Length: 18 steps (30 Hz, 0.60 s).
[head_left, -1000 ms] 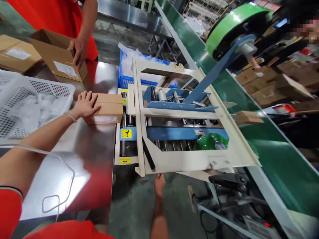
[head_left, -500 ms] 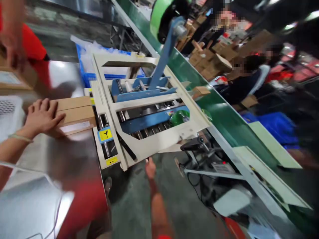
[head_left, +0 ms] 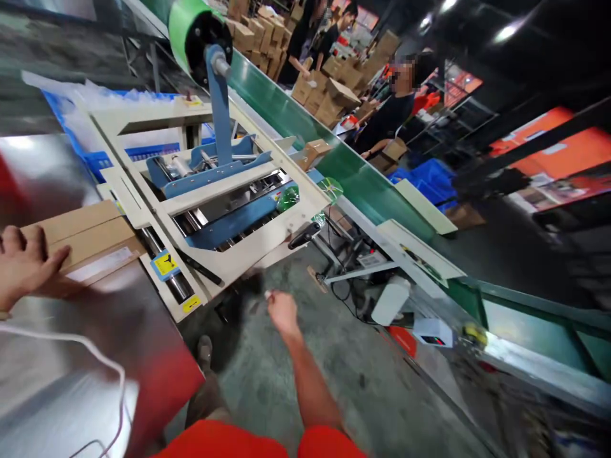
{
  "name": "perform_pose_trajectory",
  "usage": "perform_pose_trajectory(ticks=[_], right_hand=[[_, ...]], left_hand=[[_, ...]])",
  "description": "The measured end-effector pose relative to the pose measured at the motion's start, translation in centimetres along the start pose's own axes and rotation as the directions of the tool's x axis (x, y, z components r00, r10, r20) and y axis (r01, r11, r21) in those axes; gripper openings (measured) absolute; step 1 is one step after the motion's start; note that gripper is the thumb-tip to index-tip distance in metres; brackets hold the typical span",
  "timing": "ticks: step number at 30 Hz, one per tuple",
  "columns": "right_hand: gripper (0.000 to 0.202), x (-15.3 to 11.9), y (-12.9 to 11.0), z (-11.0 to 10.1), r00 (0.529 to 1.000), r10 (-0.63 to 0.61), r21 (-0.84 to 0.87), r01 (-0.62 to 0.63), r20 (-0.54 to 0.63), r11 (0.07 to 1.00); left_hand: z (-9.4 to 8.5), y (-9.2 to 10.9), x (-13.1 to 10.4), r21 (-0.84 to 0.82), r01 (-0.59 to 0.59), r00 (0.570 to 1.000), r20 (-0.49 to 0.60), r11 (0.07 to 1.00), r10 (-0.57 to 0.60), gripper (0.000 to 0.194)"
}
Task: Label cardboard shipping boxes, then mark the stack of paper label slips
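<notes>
My left hand (head_left: 23, 264) lies with spread fingers on top of a brown cardboard box (head_left: 90, 222). A white label strip runs along the box's near side. The box's right end meets the roller entry of a cream-framed box-sealing machine (head_left: 248, 257) with blue side rails. On an upright blue arm above the frame sits a large green tape roll (head_left: 179, 38). My right hand (head_left: 282, 312) hangs over the floor in front of the machine, apart from it. Its fingers are curled closed; a small pale spot shows at their tips, and what they hold, if anything, is unclear.
A metal table (head_left: 157, 331) with a white cable (head_left: 90, 346) lies under my left arm. Behind the machine stands a blue crate (head_left: 62, 121) of clear plastic packing. A green conveyor belt (head_left: 334, 152) slants past. Beyond it, people work beside stacked boxes (head_left: 329, 95).
My view has swung right, so the machine and box appear further left. My right hand has come away from the machine's near edge. My left hand still rests on the box.
</notes>
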State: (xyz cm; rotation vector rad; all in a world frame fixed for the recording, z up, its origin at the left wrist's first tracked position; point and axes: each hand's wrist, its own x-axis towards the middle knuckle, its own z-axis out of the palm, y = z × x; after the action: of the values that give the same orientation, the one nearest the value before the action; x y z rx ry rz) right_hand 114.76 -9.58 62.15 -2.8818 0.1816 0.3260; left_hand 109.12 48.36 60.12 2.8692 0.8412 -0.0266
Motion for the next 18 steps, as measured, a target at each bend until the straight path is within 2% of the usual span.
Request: perform_pose_trajectory(ticks=[1,2,3,4,5,7,8,9,10,12,14,16,17,18], right_hand=[[0.029,0.3,0.3,-3.9,0.973,-0.022,-0.033,0.015,-0.229,0.999],[0.035,0.7,-0.1,-7.7,0.892,-0.06,-0.063,0.035,-0.449,0.997],[0.042,1.2,-1.1,-11.1,0.795,-0.092,-0.105,0.036,-0.599,0.994],[0.052,1.7,-2.8,-14.0,0.74,-0.115,-0.161,0.009,-0.662,0.987],[0.061,2.3,-5.0,-16.1,0.748,-0.13,-0.222,-0.023,-0.651,0.975],[0.066,2.9,-9.7,-18.0,0.836,-0.146,-0.352,-0.06,-0.529,0.934],[0.061,2.8,-11.7,-18.0,0.876,-0.128,-0.4,-0.079,-0.465,0.913],[0.053,2.4,-12.8,-17.5,0.897,-0.112,-0.436,-0.096,-0.428,0.895],[0.047,1.8,-13.1,-16.9,0.901,-0.093,-0.455,-0.122,-0.423,0.882],[0.045,0.7,-10.8,-16.3,0.881,-0.08,-0.469,-0.169,-0.466,0.867],[0.051,1.1,-6.3,-17.4,0.875,-0.021,-0.486,-0.249,-0.483,0.838],[0.062,3.7,-2.6,-20.2,0.856,0.067,-0.494,-0.358,-0.513,0.792],[0.065,5.8,-2.0,-21.9,0.86,0.116,-0.507,-0.396,-0.496,0.765],[0.062,8.3,-2.5,-23.6,0.858,0.126,-0.529,-0.416,-0.498,0.74]], left_hand=[[-0.1,0.0,0.1,0.0,0.002,1.0,0.012,1.0,-0.002,0.123],[-0.1,-0.1,0.3,-0.006,0.009,1.0,0.021,1.0,-0.009,0.123],[-0.1,-0.2,0.5,-0.017,0.017,0.999,0.031,1.0,-0.017,0.122],[0.0,-0.3,0.7,-0.034,0.027,0.999,0.04,0.999,-0.025,0.12],[0.2,-0.4,0.9,-0.057,0.033,0.998,0.051,0.998,-0.03,0.119],[0.5,-0.5,1.0,-0.108,0.039,0.998,0.059,0.993,-0.033,0.123],[0.6,-0.6,1.1,-0.14,0.035,0.998,0.051,0.989,-0.028,0.129],[0.7,-0.7,1.1,-0.163,0.058,0.998,0.017,0.985,-0.056,0.137],[0.8,-0.7,1.0,-0.171,0.033,0.999,0.017,0.985,-0.031,0.14],[1.0,-0.9,1.0,-0.146,0.012,1.0,-0.015,0.989,-0.014,0.121],[1.4,-1.0,1.0,-0.123,-0.007,1.0,-0.023,0.992,0.004,0.102],[1.9,-1.2,1.1,-0.121,-0.009,1.0,-0.022,0.993,0.006,0.093],[2.3,-1.3,1.2,-0.127,-0.005,1.0,-0.021,0.992,0.003,0.091],[2.6,-1.4,1.3,-0.135,-0.001,1.0,-0.017,0.991,-0.001,0.091]])
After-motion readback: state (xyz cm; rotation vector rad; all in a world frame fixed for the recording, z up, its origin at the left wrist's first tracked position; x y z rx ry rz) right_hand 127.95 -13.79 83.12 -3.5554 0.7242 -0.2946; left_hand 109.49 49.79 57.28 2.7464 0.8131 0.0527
